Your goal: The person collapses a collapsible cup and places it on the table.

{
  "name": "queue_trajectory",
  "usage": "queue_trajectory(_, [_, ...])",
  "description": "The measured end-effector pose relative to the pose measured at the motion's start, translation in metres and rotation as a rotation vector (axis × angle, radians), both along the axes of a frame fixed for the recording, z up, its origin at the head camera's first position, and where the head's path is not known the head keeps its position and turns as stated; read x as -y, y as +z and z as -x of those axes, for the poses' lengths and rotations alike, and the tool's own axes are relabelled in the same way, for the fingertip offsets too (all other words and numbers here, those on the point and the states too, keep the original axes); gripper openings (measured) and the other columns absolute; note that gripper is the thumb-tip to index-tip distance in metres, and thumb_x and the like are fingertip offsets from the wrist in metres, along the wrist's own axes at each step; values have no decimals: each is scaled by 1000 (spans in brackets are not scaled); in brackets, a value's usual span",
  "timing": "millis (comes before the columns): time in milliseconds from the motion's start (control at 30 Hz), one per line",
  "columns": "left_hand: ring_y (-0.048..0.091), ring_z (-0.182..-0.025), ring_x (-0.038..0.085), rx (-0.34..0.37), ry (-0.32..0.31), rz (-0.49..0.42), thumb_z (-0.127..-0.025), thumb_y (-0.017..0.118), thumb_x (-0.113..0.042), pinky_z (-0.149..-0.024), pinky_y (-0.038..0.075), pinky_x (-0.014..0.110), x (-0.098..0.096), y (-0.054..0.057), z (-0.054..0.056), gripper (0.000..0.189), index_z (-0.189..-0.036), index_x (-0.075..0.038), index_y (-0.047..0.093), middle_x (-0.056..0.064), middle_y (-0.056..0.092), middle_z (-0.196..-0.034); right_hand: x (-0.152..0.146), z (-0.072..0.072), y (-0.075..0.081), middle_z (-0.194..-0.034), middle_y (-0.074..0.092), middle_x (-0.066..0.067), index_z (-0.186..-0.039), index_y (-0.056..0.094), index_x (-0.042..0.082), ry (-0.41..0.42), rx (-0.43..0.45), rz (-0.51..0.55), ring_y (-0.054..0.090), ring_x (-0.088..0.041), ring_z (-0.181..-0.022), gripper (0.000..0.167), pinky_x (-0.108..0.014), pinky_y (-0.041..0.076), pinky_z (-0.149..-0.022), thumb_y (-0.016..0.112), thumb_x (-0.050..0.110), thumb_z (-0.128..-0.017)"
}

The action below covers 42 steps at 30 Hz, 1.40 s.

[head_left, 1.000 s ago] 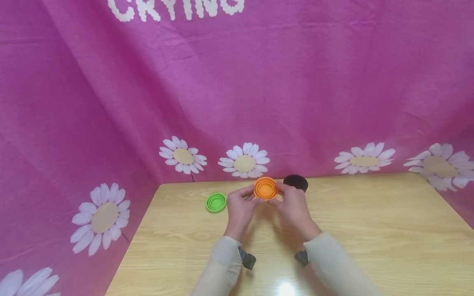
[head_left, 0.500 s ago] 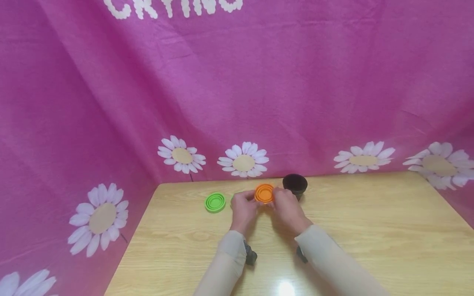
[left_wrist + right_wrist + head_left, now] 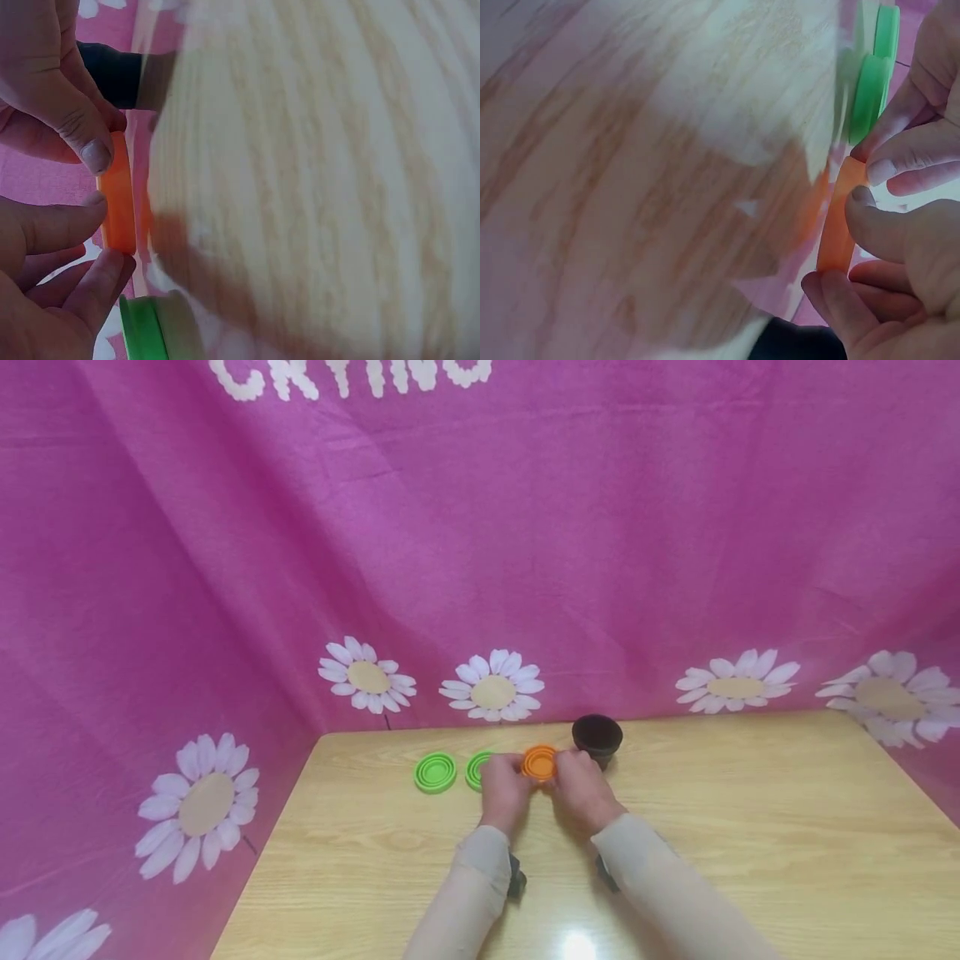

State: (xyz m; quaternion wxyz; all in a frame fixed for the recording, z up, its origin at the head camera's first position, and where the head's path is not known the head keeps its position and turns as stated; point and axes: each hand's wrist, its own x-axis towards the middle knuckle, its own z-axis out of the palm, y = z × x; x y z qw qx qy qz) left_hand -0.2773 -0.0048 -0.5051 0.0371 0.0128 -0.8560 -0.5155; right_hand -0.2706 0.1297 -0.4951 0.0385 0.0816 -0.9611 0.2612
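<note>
My left hand and right hand pinch an orange collapsible cup from opposite sides, thumbs and fingers on its rim. The cup is flattened into nested rings and faces up. In both wrist views the orange cup is edge-on, with a thin gap between it and the table. Beside my left hand a flattened green collapsible cup lies on the table, partly hidden by the fingers. Another flat green collapsible cup lies further left. Just beyond my right hand stands a black cup, upright and extended.
The light wooden table ends at a pink curtain with daisies printed on it. This curtain hangs along the back and left side. A dark strap with a small device sits at my left wrist.
Both hands have come down toward the table with the orange cup, which now appears lower. More of the second green cup and of the black cup is uncovered. The hold has not visibly changed.
</note>
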Motion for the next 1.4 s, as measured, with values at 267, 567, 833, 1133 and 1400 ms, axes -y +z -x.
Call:
queue_trajectory(267, [49, -61, 11, -82, -33, 180, -71, 84, 5, -56, 46, 25, 0, -2, 0, 16, -84, 0, 78, 2, 68, -70, -1, 2, -7, -70, 62, -9, -77, 64, 2, 20, -28, -55, 65, -29, -69, 18, -46, 56, -64, 81, 7, -80])
queue_trajectory(567, [56, -64, 11, -93, -39, 215, -71, 80, 8, -59, 51, 26, 2, 0, -1, 27, -97, 0, 79, 6, 74, -81, 0, -6, -7, -79, 64, -9, -91, 68, 2, 22, -50, -2, 65, -29, -73, 20, -46, 56, -68, 81, 15, -84])
queue_trajectory(833, [69, -87, 24, -149, -43, 157, -75, 85, -2, -77, 58, 35, -9, 15, -11, 35, -108, 3, 76, 14, 75, -96, -14, -34, 6, -81, 68, -9, -103, 72, 1, -40, -196, 191, 63, -25, -73, 25, -44, 56, -68, 78, 21, -89])
queue_trajectory(1133, [72, -96, 32, -159, -71, -98, -76, 85, 1, -82, 60, 33, -33, 14, -14, 41, -114, 9, 71, 22, 72, -105, -56, -47, 13, -90, 74, -17, -106, 69, -6, -233, -252, 344, 72, -31, -82, 28, -48, 59, -74, 77, 12, -87])
queue_trajectory(1400, [66, -111, 37, -92, -86, -156, -79, 85, -1, -92, 57, 38, -54, 15, -8, 58, -130, 11, 60, 28, 66, -120, -85, -40, 19, -113, 66, -29, -126, 56, -12, -295, -150, 402, 66, -42, -101, 55, -54, 55, -87, 79, 18, -86])
